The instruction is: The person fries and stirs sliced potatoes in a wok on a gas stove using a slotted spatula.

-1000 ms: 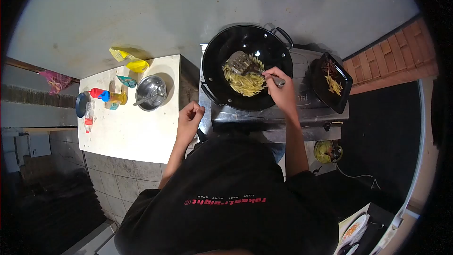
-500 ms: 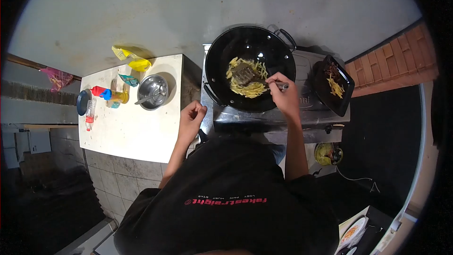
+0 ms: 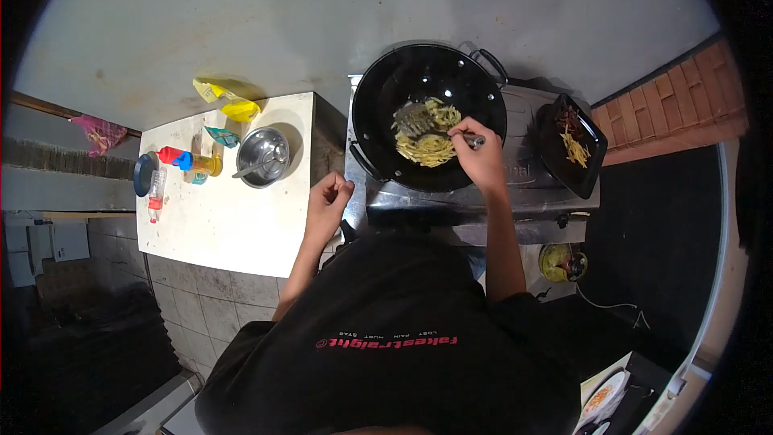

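Fingers of my right hand [image 3: 481,159] held the spatula [image 3: 414,120] in the wok [image 3: 459,72]; my left hand [image 3: 328,205] was curled nearby.

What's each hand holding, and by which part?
Right hand: the spatula, by its handle, above the wok. Left hand: nothing visible in it.

Metal stove [image 3: 522,181]: black wok [image 3: 378,97], dark tray [image 3: 585,183] atop.
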The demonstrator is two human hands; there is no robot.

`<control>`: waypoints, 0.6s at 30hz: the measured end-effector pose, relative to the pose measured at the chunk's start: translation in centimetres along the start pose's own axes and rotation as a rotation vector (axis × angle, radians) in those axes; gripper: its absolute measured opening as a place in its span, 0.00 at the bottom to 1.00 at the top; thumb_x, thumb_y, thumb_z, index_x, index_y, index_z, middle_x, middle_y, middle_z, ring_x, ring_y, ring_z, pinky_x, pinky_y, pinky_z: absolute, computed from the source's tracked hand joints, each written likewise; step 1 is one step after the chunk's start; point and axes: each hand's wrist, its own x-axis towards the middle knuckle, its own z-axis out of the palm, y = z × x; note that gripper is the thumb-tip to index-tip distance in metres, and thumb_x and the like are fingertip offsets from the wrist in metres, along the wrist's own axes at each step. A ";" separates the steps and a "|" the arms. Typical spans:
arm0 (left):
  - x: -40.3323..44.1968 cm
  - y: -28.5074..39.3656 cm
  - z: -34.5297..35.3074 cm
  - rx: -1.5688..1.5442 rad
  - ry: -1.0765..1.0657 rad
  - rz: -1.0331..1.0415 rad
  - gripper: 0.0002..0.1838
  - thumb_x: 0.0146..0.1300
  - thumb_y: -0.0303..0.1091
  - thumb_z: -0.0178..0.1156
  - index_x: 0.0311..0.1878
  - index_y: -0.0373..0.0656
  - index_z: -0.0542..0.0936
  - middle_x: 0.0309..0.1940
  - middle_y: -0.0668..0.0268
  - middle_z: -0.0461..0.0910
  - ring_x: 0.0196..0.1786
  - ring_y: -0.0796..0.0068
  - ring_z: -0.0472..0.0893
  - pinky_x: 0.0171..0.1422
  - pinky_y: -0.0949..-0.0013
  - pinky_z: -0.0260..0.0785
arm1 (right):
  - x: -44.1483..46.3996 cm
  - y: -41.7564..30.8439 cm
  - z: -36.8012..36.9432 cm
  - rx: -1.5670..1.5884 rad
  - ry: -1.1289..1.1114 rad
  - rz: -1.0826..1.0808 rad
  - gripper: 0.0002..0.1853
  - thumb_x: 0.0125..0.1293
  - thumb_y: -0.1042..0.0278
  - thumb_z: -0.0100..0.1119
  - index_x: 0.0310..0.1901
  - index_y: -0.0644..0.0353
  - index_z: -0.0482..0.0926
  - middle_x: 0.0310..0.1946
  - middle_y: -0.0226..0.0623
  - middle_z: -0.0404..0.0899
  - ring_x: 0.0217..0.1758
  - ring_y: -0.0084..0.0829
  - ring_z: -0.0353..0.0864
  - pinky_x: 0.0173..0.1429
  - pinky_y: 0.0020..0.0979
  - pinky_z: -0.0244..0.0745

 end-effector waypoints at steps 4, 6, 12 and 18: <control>0.1 0.1 0.1 -0.019 -0.010 0.001 0.16 0.71 0.29 0.57 0.26 0.45 0.66 0.21 0.81 0.59 0.26 0.90 0.57 0.30 0.77 0.49 | -0.9 -0.5 -1.8 -0.013 -0.015 0.072 0.05 0.64 0.72 0.59 0.35 0.65 0.80 0.20 0.33 0.78 0.27 0.16 0.75 0.34 0.26 0.68; 0.2 0.2 0.1 -0.019 -0.012 -0.002 0.16 0.71 0.29 0.58 0.26 0.45 0.66 0.21 0.81 0.59 0.26 0.90 0.57 0.30 0.77 0.49 | -1.3 -0.7 -2.6 -0.004 0.007 0.029 0.05 0.64 0.73 0.58 0.35 0.65 0.79 0.20 0.34 0.77 0.27 0.15 0.73 0.33 0.26 0.68; 0.3 0.2 0.1 0.015 -0.017 0.001 0.16 0.71 0.29 0.58 0.26 0.45 0.66 0.21 0.80 0.58 0.26 0.90 0.57 0.30 0.76 0.49 | -2.8 -1.4 -3.1 -0.057 0.080 -0.083 0.05 0.67 0.72 0.59 0.37 0.65 0.78 0.20 0.34 0.73 0.28 0.13 0.68 0.33 0.25 0.66; 0.3 -0.2 0.1 -0.009 -0.017 -0.014 0.16 0.71 0.29 0.58 0.26 0.45 0.66 0.21 0.80 0.59 0.26 0.90 0.57 0.30 0.77 0.49 | -3.5 1.7 -1.0 0.089 0.050 0.061 0.06 0.69 0.70 0.60 0.38 0.64 0.78 0.21 0.33 0.72 0.29 0.14 0.67 0.33 0.24 0.65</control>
